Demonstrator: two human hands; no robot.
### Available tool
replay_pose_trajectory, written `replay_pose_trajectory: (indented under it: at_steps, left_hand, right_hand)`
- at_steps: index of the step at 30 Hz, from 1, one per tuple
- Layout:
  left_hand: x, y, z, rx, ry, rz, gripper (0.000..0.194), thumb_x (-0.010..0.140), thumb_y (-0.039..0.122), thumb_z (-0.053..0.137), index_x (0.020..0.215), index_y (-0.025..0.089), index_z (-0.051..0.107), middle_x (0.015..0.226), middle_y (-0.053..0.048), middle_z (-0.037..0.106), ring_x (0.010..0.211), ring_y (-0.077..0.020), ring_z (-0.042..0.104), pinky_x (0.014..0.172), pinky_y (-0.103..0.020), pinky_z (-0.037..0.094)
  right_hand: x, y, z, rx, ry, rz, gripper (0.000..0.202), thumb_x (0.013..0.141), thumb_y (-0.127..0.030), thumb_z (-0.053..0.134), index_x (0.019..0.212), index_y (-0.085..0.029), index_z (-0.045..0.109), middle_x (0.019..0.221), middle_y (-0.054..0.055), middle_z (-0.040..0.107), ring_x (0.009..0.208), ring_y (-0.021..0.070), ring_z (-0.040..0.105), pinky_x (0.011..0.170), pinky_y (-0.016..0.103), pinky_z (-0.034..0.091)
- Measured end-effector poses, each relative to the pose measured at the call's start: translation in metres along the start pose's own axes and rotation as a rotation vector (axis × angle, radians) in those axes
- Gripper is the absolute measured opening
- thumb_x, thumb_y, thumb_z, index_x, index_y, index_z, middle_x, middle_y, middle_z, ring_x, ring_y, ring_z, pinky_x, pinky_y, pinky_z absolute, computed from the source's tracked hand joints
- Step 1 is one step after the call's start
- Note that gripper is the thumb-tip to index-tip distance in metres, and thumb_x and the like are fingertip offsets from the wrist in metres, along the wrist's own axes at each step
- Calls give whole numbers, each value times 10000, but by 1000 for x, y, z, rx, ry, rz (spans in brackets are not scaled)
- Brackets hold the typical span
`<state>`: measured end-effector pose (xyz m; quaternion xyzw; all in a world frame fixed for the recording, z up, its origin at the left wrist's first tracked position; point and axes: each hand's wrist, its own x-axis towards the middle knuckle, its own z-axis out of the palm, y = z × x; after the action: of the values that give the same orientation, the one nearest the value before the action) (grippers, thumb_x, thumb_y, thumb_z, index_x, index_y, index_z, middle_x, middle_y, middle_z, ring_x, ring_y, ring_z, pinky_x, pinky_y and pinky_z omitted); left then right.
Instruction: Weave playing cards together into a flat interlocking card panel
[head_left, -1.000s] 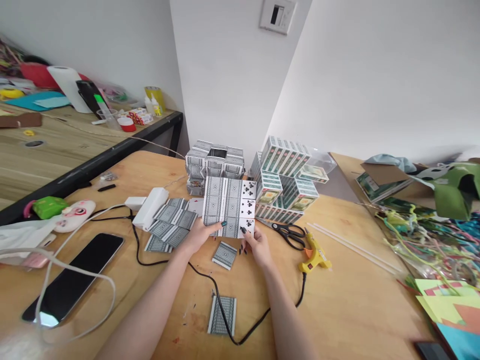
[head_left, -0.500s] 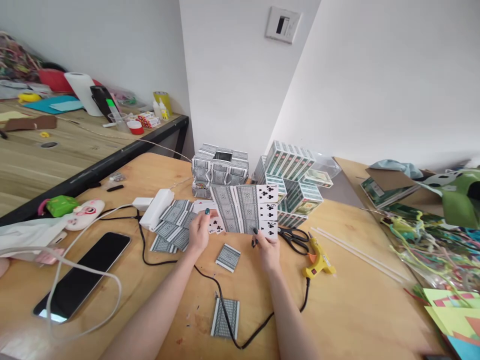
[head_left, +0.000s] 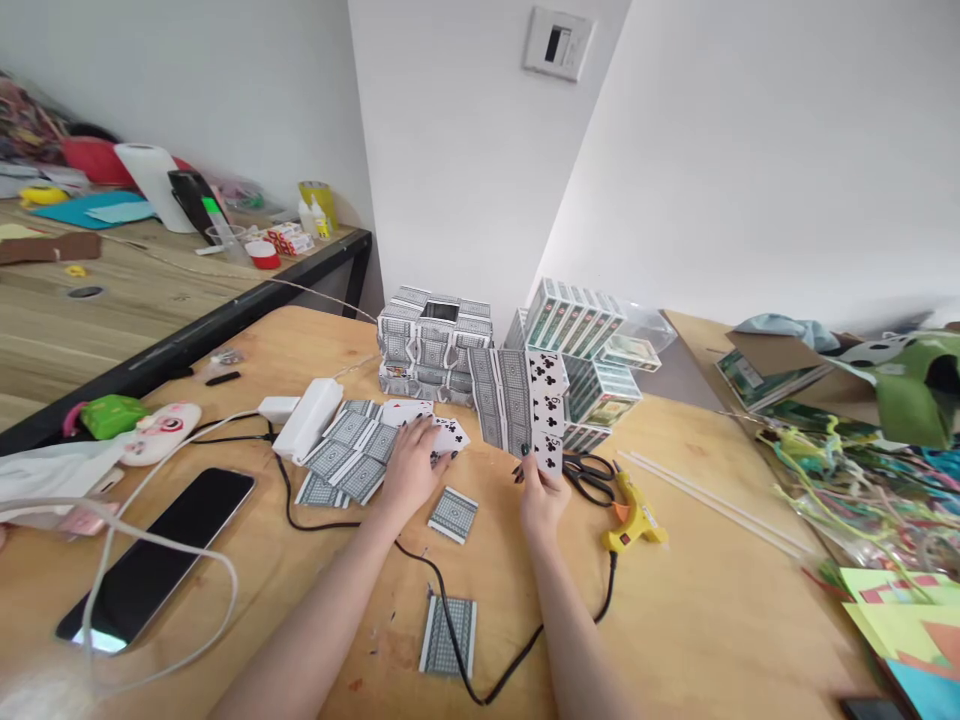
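My right hand (head_left: 545, 497) pinches the lower edge of a panel of joined playing cards (head_left: 514, 400), held upright above the table; club faces show along its right strip and patterned backs on the rest. My left hand (head_left: 415, 460) lies over loose face-up playing cards (head_left: 451, 436), fingers stretched out and partly hidden. Beside it spreads a heap of folded card pieces (head_left: 349, 445), backs up. One folded card square (head_left: 453, 514) lies between my arms, and another card piece (head_left: 448, 636) sits nearer, under a black cord. Behind the panel stands a block built of cards (head_left: 435, 340).
Stacked card boxes (head_left: 577, 320) stand at the back right. Scissors (head_left: 590, 478), a yellow glue gun (head_left: 634, 515) and white glue sticks (head_left: 712, 503) lie to the right. A phone (head_left: 157, 560), white cable and white power adapter (head_left: 309, 420) are on the left.
My left hand has left the panel's side and come down onto the loose face-up cards. My right hand has shifted the card panel slightly right and tilted it.
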<state>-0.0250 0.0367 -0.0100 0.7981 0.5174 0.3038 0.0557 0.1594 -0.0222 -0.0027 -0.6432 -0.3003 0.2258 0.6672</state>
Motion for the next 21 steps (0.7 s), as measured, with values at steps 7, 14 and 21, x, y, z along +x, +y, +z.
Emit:
replay_pose_trajectory:
  at_steps: [7, 14, 21]
  left_hand:
    - [1, 2, -4, -101, -6, 15, 335, 822, 285, 507, 1123, 142, 542, 1171, -123, 580, 1123, -260, 505, 979, -409, 386]
    - [2, 5, -8, -243, 108, -56, 412, 753, 197, 581, 1157, 177, 500, 1164, -101, 548, 1125, -247, 491, 970, -396, 399]
    - [5, 3, -8, -401, 146, -97, 340, 733, 111, 550, 1063, 195, 567, 1122, -79, 538, 1100, -223, 502, 982, -395, 391]
  right_hand:
    - [-3, -6, 0, -91, 32, -217, 369, 732, -393, 598, 455, -169, 500, 586, 1, 456, 574, 133, 453, 523, 251, 361]
    - [-6, -10, 0, -279, 84, -517, 248, 815, -322, 512, 611, -183, 490, 733, 3, 391, 631, 125, 399, 535, 242, 361]
    - [-5, 1, 4, -393, -128, -512, 219, 813, -367, 504, 681, -197, 465, 638, -32, 420, 495, 95, 367, 457, 218, 323]
